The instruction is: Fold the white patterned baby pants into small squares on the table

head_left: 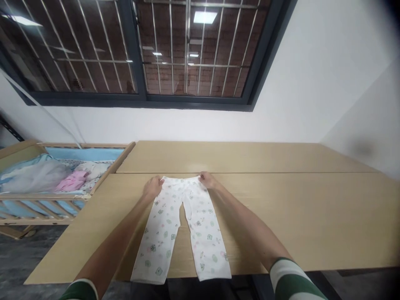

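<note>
A pair of small white pants (pixel 203 225) with a green and pink print is spread over the wooden table, waistband away from me and leg ends at the front edge. My left hand (pixel 153 187) is closed on the left corner of the waistband. At the right corner of the waistband, my right hand (pixel 206 180) pinches the cloth. The waistband is stretched fairly straight between both hands, and the two legs lie apart with wood showing between them.
The light wooden table (pixel 296 208) has a seam running across it and meets a white wall (pixel 281 121) at the back. On the left stands a wooden crib (pixel 46 198) with blue lining, holding a pink cloth (pixel 73 181) and netting. A barred window (pixel 193 54) is above.
</note>
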`<state>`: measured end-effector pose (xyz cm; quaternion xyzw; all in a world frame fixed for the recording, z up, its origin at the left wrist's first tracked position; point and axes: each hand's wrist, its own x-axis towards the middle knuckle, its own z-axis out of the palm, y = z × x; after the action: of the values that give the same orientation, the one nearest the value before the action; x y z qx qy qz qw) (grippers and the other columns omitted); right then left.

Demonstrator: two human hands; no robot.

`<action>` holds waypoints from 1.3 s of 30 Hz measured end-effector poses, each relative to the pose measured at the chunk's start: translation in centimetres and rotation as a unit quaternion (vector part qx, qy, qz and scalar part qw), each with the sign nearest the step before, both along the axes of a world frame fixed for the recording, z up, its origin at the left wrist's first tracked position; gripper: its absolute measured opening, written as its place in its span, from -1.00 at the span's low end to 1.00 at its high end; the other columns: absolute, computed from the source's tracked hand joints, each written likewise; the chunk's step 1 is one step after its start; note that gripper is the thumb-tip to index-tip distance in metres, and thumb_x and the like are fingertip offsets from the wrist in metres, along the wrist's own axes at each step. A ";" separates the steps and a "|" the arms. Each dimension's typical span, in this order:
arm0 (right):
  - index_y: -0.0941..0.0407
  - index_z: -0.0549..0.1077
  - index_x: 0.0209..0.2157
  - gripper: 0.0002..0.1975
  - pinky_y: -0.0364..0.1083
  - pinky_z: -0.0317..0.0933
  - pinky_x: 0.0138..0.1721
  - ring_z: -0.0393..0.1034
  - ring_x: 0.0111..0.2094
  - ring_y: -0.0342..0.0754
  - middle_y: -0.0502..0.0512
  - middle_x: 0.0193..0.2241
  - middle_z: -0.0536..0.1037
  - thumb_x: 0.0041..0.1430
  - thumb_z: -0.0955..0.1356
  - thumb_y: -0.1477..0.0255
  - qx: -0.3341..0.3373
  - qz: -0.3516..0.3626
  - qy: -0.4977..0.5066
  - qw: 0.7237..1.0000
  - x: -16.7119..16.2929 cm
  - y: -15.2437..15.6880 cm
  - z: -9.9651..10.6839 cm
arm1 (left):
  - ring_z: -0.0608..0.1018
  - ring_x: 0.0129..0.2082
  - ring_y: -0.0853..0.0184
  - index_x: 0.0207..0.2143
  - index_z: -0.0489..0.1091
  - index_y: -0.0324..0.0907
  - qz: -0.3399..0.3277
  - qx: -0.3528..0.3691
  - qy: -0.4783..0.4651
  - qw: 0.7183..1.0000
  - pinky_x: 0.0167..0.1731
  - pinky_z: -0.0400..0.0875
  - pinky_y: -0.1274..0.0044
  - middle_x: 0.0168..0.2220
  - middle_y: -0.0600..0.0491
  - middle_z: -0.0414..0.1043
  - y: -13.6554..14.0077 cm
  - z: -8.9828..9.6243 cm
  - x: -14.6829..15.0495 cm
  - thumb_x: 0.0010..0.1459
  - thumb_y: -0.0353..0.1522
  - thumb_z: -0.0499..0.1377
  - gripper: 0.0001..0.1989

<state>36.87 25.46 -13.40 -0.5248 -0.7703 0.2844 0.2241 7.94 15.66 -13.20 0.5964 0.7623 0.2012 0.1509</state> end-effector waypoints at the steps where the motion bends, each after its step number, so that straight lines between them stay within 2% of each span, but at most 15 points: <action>1: 0.17 0.47 -0.36 -0.92 -0.20 0.23 -0.34 0.39 -0.39 -0.11 0.05 -0.45 0.54 0.14 0.34 0.59 0.001 -0.015 0.003 1.000 -0.2 0.8 -0.7 | 0.54 -0.16 0.24 -0.20 0.43 -0.21 0.005 -0.007 0.009 1.000 -0.10 0.39 0.37 -0.20 -0.04 0.51 0.7 -0.3 0.3 0.38 -0.17 0.05 -0.69; 4: 0.15 0.44 -0.36 -0.90 -0.19 0.23 -0.32 0.39 -0.38 -0.12 0.02 -0.43 0.53 0.10 0.35 0.63 0.004 -0.052 0.020 0.998 -0.6 2.6 -2.4 | 0.53 -0.11 0.24 -0.11 0.44 -0.22 0.014 -0.019 0.028 0.999 -0.01 0.41 0.27 -0.12 -0.03 0.49 2.3 -0.4 0.7 0.34 -0.11 0.13 -0.65; 6: 0.14 0.42 -0.36 -0.87 -0.20 0.23 -0.32 0.39 -0.37 -0.12 0.01 -0.42 0.52 0.09 0.34 0.64 0.004 -0.068 0.038 0.997 -0.5 3.3 -3.0 | 0.53 -0.09 0.22 -0.11 0.44 -0.22 0.017 -0.020 0.034 0.999 -0.01 0.41 0.27 -0.11 -0.04 0.49 2.7 0.2 1.0 0.35 -0.15 0.11 -0.68; 10: 0.13 0.40 -0.36 -0.89 -0.21 0.21 -0.38 0.36 -0.44 -0.15 -0.03 -0.46 0.48 0.11 0.34 0.63 -0.015 -0.079 0.079 0.994 0.1 3.8 -3.7 | 0.42 0.11 0.02 0.01 0.39 -0.27 0.024 0.020 0.055 0.998 0.08 0.28 0.20 0.07 -0.27 0.39 1.1 2.3 3.1 0.39 -0.30 -0.05 -0.67; 12: 0.13 0.39 -0.36 -0.93 -0.21 0.20 -0.41 0.34 -0.47 -0.16 -0.04 -0.48 0.47 0.13 0.35 0.58 -0.033 -0.080 0.104 0.991 0.4 3.9 -3.9 | 0.37 0.17 0.01 0.07 0.35 -0.26 -0.009 0.042 0.061 0.997 0.12 0.23 0.21 0.14 -0.29 0.34 -1.4 3.1 5.7 0.38 -0.32 -0.08 -0.65; 13: 0.14 0.39 -0.36 -0.95 -0.22 0.20 -0.42 0.33 -0.49 -0.17 -0.05 -0.49 0.47 0.14 0.35 0.55 -0.043 -0.080 0.118 0.989 0.5 4.0 -4.0 | 0.39 0.14 0.06 0.05 0.37 -0.23 -0.045 0.046 0.059 0.996 0.11 0.24 0.26 0.12 -0.23 0.37 -3.0 3.4 7.4 0.38 -0.31 -0.07 -0.66; 16: 0.15 0.40 -0.33 -0.94 -0.22 0.19 -0.45 0.32 -0.51 -0.18 -0.05 -0.51 0.46 0.16 0.38 0.47 -0.074 -0.077 0.154 0.982 0.7 4.4 -4.2 | 0.55 -0.19 0.26 -0.24 0.47 -0.11 -0.190 0.020 0.033 0.981 -0.12 0.38 0.47 -0.20 0.01 0.55 -8.9 3.4 13.5 0.34 -0.16 0.04 -0.71; 17: 0.15 0.41 -0.32 -0.92 -0.22 0.19 -0.45 0.32 -0.51 -0.18 -0.05 -0.52 0.46 0.16 0.39 0.46 -0.083 -0.077 0.164 0.980 0.8 4.5 -4.2 | 0.56 -0.28 0.25 -0.28 0.48 -0.12 -0.233 0.005 0.023 0.972 -0.19 0.39 0.46 -0.30 0.02 0.55 -10.9 3.2 15.5 0.31 -0.08 0.06 -0.65; 19: 0.16 0.42 -0.31 -0.88 -0.22 0.20 -0.45 0.32 -0.51 -0.18 -0.04 -0.52 0.47 0.13 0.42 0.45 -0.094 -0.077 0.177 0.977 0.9 4.7 -4.2 | 0.58 -0.32 0.15 -0.26 0.50 -0.18 -0.317 -0.042 0.028 0.947 -0.22 0.41 0.37 -0.36 -0.06 0.56 -14.1 2.7 19.1 0.29 0.00 0.01 -0.53; 21: 0.15 0.43 -0.31 -0.86 -0.22 0.21 -0.44 0.33 -0.51 -0.18 -0.04 -0.51 0.47 0.09 0.44 0.46 -0.099 -0.079 0.185 0.975 1.0 4.7 -4.2 | 0.60 -0.27 0.02 -0.24 0.52 -0.23 -0.335 -0.079 0.055 0.937 -0.20 0.42 0.28 -0.32 -0.17 0.57 -16.1 2.2 21.5 0.27 0.02 0.00 -0.47; 23: 0.15 0.43 -0.30 -0.84 -0.22 0.22 -0.43 0.34 -0.51 -0.18 -0.05 -0.51 0.47 0.06 0.45 0.47 -0.102 -0.081 0.190 0.973 1.1 4.7 -4.1 | 0.61 -0.22 -0.04 -0.22 0.54 -0.26 -0.332 -0.103 0.075 0.935 -0.19 0.43 0.23 -0.27 -0.23 0.58 -16.8 2.0 22.8 0.27 -0.02 0.00 -0.47; 28: 0.14 0.45 -0.26 -0.78 -0.22 0.22 -0.41 0.36 -0.49 -0.17 -0.09 -0.53 0.45 0.00 0.46 0.52 -0.106 -0.077 0.208 0.969 1.4 4.3 -3.9 | 0.62 -0.23 -0.02 -0.23 0.56 -0.28 -0.354 -0.122 0.070 0.925 -0.21 0.43 0.26 -0.26 -0.25 0.58 -16.4 2.3 22.8 0.23 -0.22 0.01 -0.60; 32: 0.14 0.45 -0.28 -0.77 -0.20 0.22 -0.41 0.35 -0.51 -0.15 -0.12 -0.61 0.41 -0.03 0.46 0.52 -0.107 -0.077 0.219 0.967 1.4 3.7 -3.2 | 0.61 -0.26 0.00 -0.36 0.54 -0.25 -0.336 -0.113 0.013 0.935 -0.19 0.40 0.27 -0.33 -0.23 0.59 -16.4 2.3 21.3 0.18 -0.27 0.03 -0.67; 35: 0.14 0.43 -0.30 -0.76 -0.18 0.25 -0.41 0.37 -0.51 -0.13 -0.08 -0.59 0.44 -0.05 0.47 0.51 -0.106 -0.083 0.225 0.965 0.9 3.1 -2.0 | 0.59 -0.34 0.15 -0.44 0.48 -0.19 -0.295 -0.109 -0.136 0.939 -0.27 0.36 0.40 -0.40 -0.12 0.58 -17.2 2.1 19.2 0.24 -0.26 0.00 -0.67; 39: 0.14 0.41 -0.22 -0.73 -0.15 0.28 -0.43 0.41 -0.48 -0.10 0.00 -0.49 0.51 0.01 0.46 0.45 -0.100 -0.085 0.232 0.964 -1.7 2.5 -0.2 | 0.46 -0.51 0.36 -0.50 0.35 -0.16 -0.216 -0.093 -0.368 0.900 -0.45 0.25 0.55 -0.51 0.06 0.50 -19.6 1.6 15.4 0.31 -0.15 -0.02 -0.60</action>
<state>35.17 27.95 -13.62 -0.5276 -0.6176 0.4537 0.3666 23.37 -3.90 -11.61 0.6135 0.5198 0.2970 0.5151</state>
